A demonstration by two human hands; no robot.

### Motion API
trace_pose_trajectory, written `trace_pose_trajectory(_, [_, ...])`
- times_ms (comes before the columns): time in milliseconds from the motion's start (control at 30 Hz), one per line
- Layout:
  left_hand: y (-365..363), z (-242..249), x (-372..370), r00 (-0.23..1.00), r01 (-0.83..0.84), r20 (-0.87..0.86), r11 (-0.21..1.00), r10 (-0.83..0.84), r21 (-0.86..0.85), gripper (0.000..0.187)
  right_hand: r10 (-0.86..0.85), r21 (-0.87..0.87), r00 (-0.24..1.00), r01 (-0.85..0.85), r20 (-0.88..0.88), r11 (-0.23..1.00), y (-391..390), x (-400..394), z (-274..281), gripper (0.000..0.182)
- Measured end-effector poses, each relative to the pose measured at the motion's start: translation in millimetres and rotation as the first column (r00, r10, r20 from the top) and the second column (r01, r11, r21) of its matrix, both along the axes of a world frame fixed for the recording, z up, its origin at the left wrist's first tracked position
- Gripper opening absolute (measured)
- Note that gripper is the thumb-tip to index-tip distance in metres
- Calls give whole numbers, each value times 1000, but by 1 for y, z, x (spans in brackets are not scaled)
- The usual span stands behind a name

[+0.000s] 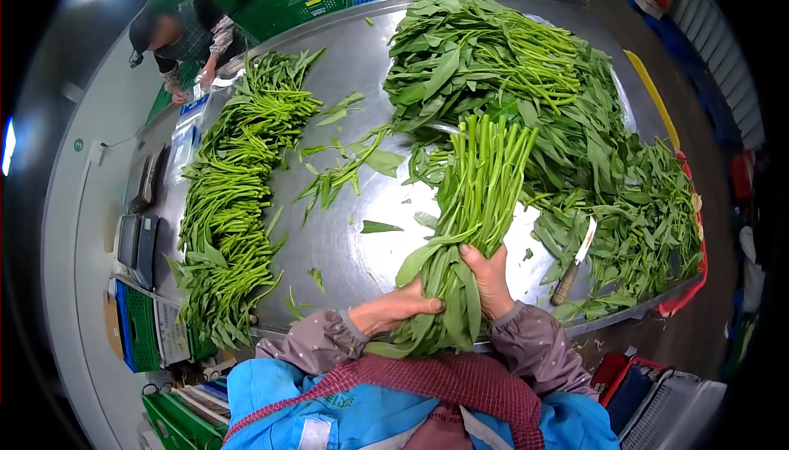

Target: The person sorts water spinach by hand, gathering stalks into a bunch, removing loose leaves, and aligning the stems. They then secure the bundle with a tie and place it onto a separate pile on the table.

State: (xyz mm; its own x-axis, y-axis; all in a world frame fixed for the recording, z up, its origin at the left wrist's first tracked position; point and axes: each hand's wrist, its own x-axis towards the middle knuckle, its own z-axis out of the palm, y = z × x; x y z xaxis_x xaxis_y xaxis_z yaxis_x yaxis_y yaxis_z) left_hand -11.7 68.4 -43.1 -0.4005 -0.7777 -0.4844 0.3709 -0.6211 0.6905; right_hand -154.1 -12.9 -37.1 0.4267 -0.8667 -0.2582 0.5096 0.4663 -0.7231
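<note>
A bunch of water spinach (486,175) is upright over the near edge of the metal table, cut stems pointing away from me and leaves hanging toward my body. My left hand (399,306) grips its leafy part from the left, thumb across the leaves. From the right, my right hand (489,277) is wrapped round the same bunch a little higher; its fingers behind are partly hidden. To the right of my right hand lies a knife (585,244) with a wooden handle, among loose leaves (637,244).
A big heap of water spinach (485,55) covers the table's far right. Along the left runs a row of bunches (234,179). Loose scraps (337,175) lie on the metal table (329,244). Another person (193,43) works at the far left. Scales (136,244) stand beyond the row.
</note>
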Motion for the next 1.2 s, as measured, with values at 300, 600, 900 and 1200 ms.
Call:
trace_pose_trajectory(300, [-4, 5, -34, 975, -179, 144, 983, 171, 45, 60, -129, -289, 984, 89, -122, 953, 10, -1, -37, 62])
trace_pose_trajectory(600, [-12, 39, 104, -392, 516, 917, 841, 67, 159, 65, 478, -42, 315, -866, -820, 498, 13, -65, -61, 53])
trace_pose_trajectory(900, [-12, 84, 105, -276, 559, 915, 824, 293, -96, 68, 535, -77, 181, -974, -825, 211, 45, -46, -93, 40])
trace_pose_trajectory(1200, [9, 52, 118, -341, 596, 913, 803, 222, 27, 52, -292, -444, 339, -600, -895, 665, -14, -82, -87, 41])
